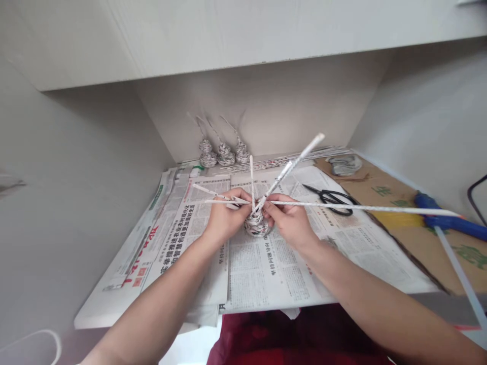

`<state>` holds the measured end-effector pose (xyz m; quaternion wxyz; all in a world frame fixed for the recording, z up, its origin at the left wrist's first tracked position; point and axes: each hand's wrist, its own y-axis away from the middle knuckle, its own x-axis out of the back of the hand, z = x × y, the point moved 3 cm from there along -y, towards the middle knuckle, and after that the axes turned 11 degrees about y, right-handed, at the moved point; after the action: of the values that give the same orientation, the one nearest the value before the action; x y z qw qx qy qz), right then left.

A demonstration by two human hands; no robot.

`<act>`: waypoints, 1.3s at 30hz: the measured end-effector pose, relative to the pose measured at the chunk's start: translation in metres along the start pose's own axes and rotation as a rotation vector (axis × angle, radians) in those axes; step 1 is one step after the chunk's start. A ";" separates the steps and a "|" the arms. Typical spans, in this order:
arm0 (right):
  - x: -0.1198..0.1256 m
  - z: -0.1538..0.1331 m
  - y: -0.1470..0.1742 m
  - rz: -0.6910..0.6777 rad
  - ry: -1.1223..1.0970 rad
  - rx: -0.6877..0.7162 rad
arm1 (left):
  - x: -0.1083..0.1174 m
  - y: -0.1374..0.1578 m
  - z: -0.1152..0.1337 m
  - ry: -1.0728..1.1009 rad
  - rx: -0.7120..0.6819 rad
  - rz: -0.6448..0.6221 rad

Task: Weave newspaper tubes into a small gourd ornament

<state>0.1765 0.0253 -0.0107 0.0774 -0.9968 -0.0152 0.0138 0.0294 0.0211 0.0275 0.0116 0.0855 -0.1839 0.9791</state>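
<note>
A small woven gourd [257,224] of rolled newspaper strips stands on the newspaper in front of me. Several rolled paper tubes [283,176] stick out of its top in different directions. My left hand [229,213] is closed at the gourd's left upper side, its fingers pinching the paper tubes there. On the right, my right hand [288,217] pinches the gourd's neck and the base of a long tube [365,207] that reaches far to the right. The fingertips of both hands nearly meet at the neck, partly hiding the weave.
Several woven gourds [225,154] with curved stems stand along the back wall, beside a bundle of thin paper tubes [262,165]. Black scissors [335,199] lie to the right. A cardboard sheet [395,230] carries a blue glue gun [437,213] and a grey crumpled lump [344,165]. An overhead panel [243,38] overhangs the table.
</note>
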 end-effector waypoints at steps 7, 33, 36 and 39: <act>-0.001 -0.002 0.002 -0.065 0.080 0.121 | 0.003 -0.004 0.002 0.088 0.059 -0.047; -0.002 -0.035 0.008 -0.073 0.581 0.275 | 0.004 -0.001 -0.001 -0.146 -0.064 0.097; 0.000 -0.035 0.005 -0.027 0.615 0.261 | 0.002 -0.001 -0.001 -0.100 -0.008 0.079; 0.002 -0.033 0.005 -0.013 0.672 0.240 | 0.001 -0.001 0.001 -0.058 0.002 0.049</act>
<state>0.1796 0.0157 0.0210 0.1948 -0.9293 0.0064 -0.3138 0.0286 0.0215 0.0287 -0.0177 0.1095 -0.1853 0.9764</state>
